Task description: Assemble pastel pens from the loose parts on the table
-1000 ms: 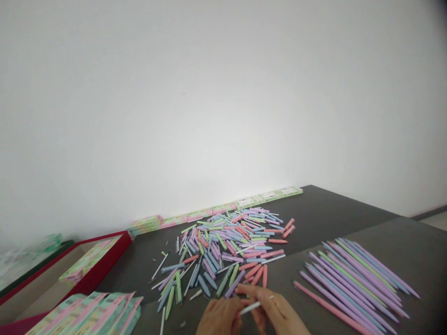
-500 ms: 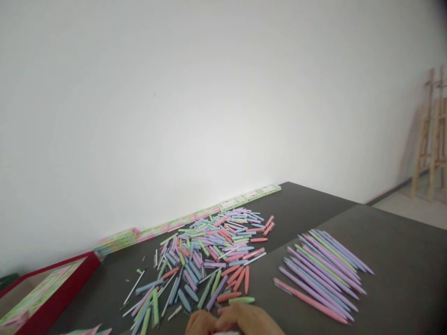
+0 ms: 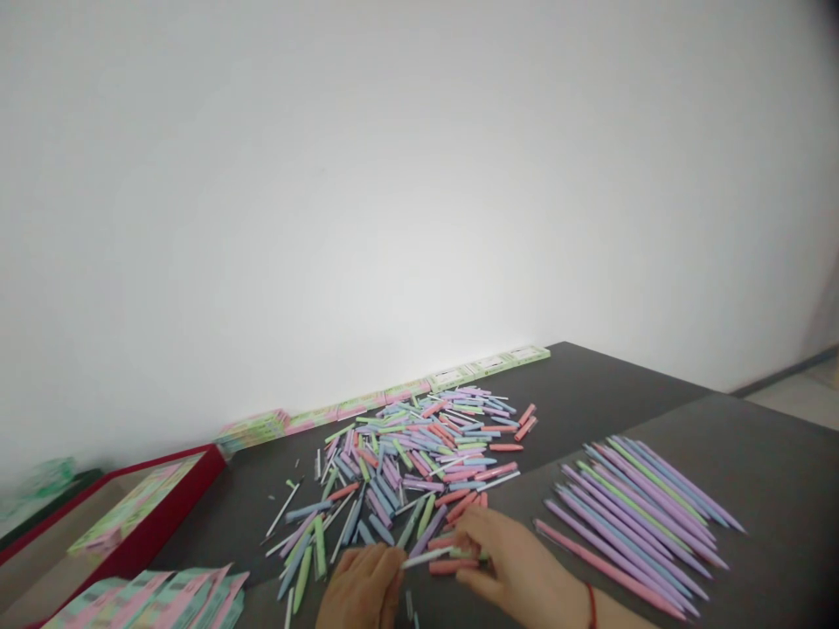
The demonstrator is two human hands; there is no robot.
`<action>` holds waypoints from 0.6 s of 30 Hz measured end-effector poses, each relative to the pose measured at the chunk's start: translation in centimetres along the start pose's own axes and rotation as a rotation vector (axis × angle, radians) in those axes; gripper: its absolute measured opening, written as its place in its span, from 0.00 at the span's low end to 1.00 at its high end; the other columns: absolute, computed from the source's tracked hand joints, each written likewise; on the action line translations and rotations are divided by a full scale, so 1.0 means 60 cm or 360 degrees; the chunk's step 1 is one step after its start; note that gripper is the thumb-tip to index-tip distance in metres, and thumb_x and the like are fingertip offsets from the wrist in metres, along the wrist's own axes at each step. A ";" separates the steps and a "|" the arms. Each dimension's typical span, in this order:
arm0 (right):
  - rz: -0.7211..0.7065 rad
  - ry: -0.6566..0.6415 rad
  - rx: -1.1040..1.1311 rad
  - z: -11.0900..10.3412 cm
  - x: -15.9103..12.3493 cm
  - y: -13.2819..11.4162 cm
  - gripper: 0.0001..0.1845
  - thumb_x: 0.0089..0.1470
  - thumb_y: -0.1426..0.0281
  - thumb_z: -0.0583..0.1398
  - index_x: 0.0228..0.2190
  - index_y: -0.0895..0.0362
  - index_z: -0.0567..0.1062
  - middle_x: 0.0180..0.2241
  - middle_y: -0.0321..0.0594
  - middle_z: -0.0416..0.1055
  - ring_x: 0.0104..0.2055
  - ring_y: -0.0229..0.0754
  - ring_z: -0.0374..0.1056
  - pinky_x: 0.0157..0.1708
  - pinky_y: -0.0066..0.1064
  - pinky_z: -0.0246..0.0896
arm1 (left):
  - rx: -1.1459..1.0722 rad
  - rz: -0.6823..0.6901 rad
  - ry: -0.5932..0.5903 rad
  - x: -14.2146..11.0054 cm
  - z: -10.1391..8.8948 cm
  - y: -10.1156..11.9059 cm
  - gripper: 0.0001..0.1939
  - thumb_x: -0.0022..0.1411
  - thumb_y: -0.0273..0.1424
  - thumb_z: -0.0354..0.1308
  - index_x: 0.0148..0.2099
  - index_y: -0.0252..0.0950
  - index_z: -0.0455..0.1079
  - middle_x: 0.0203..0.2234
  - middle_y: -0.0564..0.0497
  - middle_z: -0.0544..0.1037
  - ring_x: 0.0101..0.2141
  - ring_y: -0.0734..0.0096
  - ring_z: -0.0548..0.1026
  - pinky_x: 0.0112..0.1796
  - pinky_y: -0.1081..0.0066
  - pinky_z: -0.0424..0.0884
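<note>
Two bare hands at the near edge of the pen pile, one slim white stick held.
We record the left hand [image 3: 363, 587] with fingers closed on the slim white stick [image 3: 426, 557], which points right; the right hand [image 3: 502, 559] curls its fingers around a short green plastic pen piece [image 3: 473, 554] (whether they grip it, we cannot tell). We note a coral plastic piece [image 3: 452, 567] just beside, and a row of long pastel pens [image 3: 639, 524] to the right on the dark table [image 3: 524, 494].
</note>
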State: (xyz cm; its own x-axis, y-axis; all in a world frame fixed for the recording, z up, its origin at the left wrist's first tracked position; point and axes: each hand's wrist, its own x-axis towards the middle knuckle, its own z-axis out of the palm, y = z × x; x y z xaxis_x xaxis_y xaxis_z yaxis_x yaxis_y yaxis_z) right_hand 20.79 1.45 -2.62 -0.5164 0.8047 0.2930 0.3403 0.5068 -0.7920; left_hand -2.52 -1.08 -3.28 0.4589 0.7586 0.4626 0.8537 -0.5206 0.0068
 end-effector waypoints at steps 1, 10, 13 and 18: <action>-0.0040 -0.0023 -0.0232 -0.004 0.000 0.004 0.12 0.49 0.76 0.61 0.38 0.55 0.72 0.41 0.40 0.71 0.46 0.44 0.67 0.47 0.32 0.60 | 0.0022 -0.0034 -0.0041 -0.001 -0.003 -0.002 0.14 0.70 0.31 0.39 0.37 0.42 0.65 0.28 0.53 0.76 0.29 0.66 0.73 0.32 0.69 0.66; -0.0066 -0.0139 -0.0952 0.010 0.000 0.027 0.11 0.52 0.78 0.56 0.36 0.56 0.74 0.40 0.43 0.71 0.44 0.48 0.66 0.44 0.35 0.59 | 0.0115 -0.0158 -0.0323 0.008 -0.027 0.011 0.12 0.66 0.26 0.43 0.33 0.40 0.65 0.29 0.51 0.75 0.31 0.62 0.73 0.33 0.65 0.65; -0.0033 -0.0040 -0.0820 0.002 -0.002 0.034 0.10 0.49 0.79 0.56 0.34 0.56 0.71 0.38 0.42 0.73 0.42 0.45 0.68 0.41 0.32 0.59 | 0.0129 -0.0179 -0.0362 0.006 -0.031 0.004 0.11 0.65 0.25 0.44 0.33 0.40 0.65 0.29 0.52 0.75 0.31 0.62 0.72 0.34 0.65 0.63; 0.0076 0.0007 -0.0532 -0.021 -0.002 0.031 0.05 0.50 0.77 0.55 0.28 0.54 0.67 0.30 0.36 0.73 0.33 0.41 0.69 0.31 0.28 0.56 | 0.0167 -0.0182 -0.0333 -0.005 -0.017 -0.016 0.10 0.64 0.24 0.45 0.33 0.41 0.65 0.27 0.53 0.74 0.30 0.63 0.71 0.35 0.65 0.60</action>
State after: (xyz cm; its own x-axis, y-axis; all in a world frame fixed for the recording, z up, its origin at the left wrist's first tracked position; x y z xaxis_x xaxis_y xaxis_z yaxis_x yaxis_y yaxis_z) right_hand 22.46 2.64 -3.45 -0.4904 0.8310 0.2627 0.6033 0.5412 -0.5858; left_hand -3.70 -1.18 -2.54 0.3895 0.8804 0.2704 0.9189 -0.3916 -0.0485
